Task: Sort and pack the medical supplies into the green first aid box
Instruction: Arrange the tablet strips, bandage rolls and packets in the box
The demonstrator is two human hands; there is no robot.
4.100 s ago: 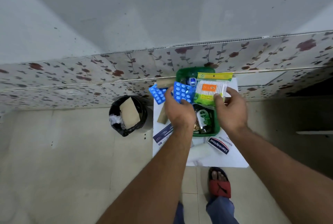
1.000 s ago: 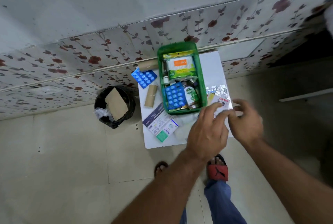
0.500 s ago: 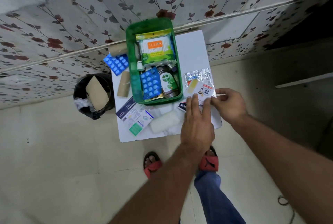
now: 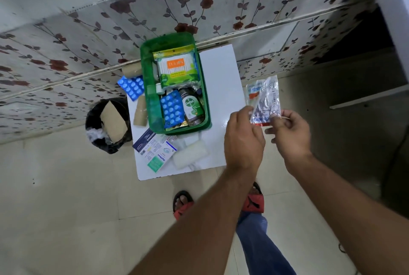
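- Head view looks down on a small white worktop (image 4: 219, 71) set against a flowered wall, with the green box (image 4: 147, 88) standing on its far left part, lid off and already well filled.
- Inside the box lie a cotton bud packet (image 4: 177, 68), a blue pill strip (image 4: 171, 108) and a brown antiseptic bottle (image 4: 192, 106), packed close together.
- Both hands are raised off the right edge of the worktop, over the floor, and share a small bundle of foil and plaster packets (image 4: 264, 99).
- Right hand (image 4: 290, 133) pinches the bundle's lower edge between thumb and fingers; left hand (image 4: 243, 139) is curled at its left side, fingertips touching the packets.
- Step in hand, as I judge it: gathering and squaring up these loose packets before they go into the box.
- Next move calls for carrying the bundle left and sliding it flat on top of the contents, since little free room shows inside.
- Not yet packed: a second blue pill strip (image 4: 131, 87), a tan bandage roll (image 4: 140, 110), a printed leaflet card (image 4: 155, 148) and a white gauze pad (image 4: 190, 156).
- Open room lies on the bare right half of the worktop; several things overhang or sit at its left edge, and a black bin (image 4: 107, 124) stands on the floor just beside that edge.
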